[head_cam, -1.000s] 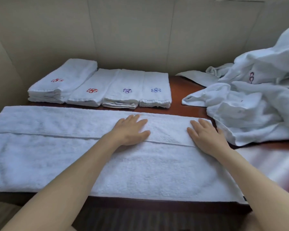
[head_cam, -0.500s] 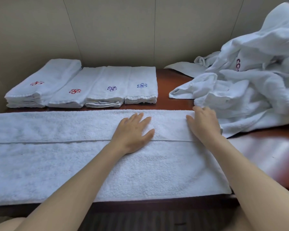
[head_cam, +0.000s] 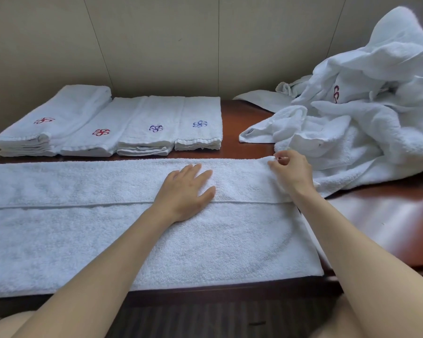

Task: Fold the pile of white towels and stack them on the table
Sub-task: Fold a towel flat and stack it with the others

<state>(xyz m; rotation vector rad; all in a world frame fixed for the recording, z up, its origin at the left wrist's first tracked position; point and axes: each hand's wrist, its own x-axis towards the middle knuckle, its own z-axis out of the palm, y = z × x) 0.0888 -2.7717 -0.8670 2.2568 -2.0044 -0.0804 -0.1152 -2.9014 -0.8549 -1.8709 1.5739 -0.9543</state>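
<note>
A long white towel point(head_cam: 83, 230) lies spread across the front of the brown table point(head_cam: 244, 118), its far third folded toward me. My left hand point(head_cam: 186, 191) rests flat on the fold's edge near the middle. My right hand point(head_cam: 291, 172) pinches the towel's far right corner with curled fingers. Behind the towel stand several stacks of folded white towels point(head_cam: 112, 125) with red and blue flower emblems. A heap of unfolded white towels point(head_cam: 366, 113) fills the right back of the table.
A beige panelled wall point(head_cam: 156, 45) closes off the back of the table. Bare glossy tabletop point(head_cam: 388, 215) shows at the right, below the heap. The table's front edge runs just under the spread towel.
My right hand has gone from lying flat on the towel to pinching its far right corner with curled fingers. My left hand stays flat on the fold.
</note>
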